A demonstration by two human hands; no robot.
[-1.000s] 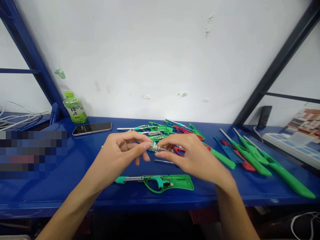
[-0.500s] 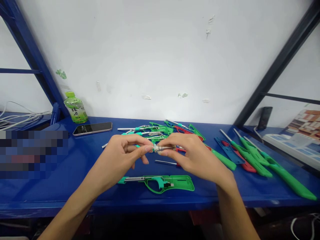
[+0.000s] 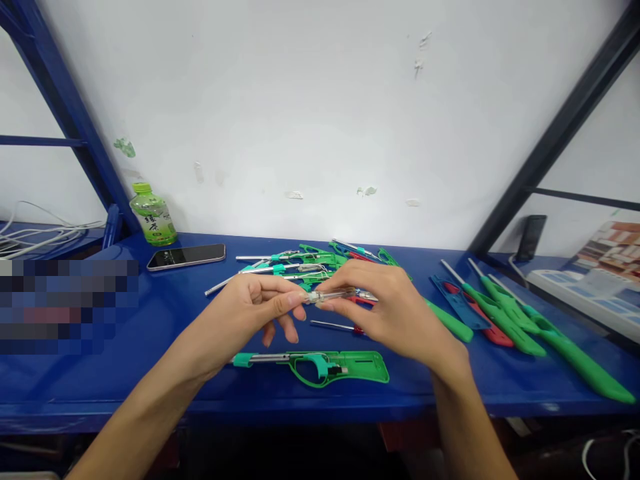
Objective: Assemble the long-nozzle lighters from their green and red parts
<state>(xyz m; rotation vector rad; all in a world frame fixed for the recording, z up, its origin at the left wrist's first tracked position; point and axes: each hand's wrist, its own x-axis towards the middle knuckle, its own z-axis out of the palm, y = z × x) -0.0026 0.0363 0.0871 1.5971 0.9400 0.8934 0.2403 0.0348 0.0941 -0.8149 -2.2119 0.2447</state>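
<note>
Between my hands, above the table, is a small clear lighter fuel tank point(image 3: 336, 294). My right hand point(image 3: 385, 303) holds its body between thumb and fingers, which hide part of it. At its left end, the thumb and index finger of my left hand point(image 3: 255, 303) pinch the valve tip; the other fingers hang loose below. Nearer the table's front edge lies an opened green lighter half-shell point(image 3: 363, 368), with a metal barrel and a teal trigger inside. Behind my hands, several opened lighters point(image 3: 300, 262) with bare wires are piled, partly covered by my fingers.
To the right lie several closed green long-necked lighters point(image 3: 505, 313), with a blue shell point(image 3: 457, 300) and a red shell point(image 3: 493, 325) among them. A phone point(image 3: 187, 257) and a green tea bottle point(image 3: 153, 217) stand back left. Behind the blue table point(image 3: 165, 353) rises a white wall.
The loose fingers of my left hand have spread lower. Both hands still hold the fuel tank in nearly the same place, and it appears slightly turned.
</note>
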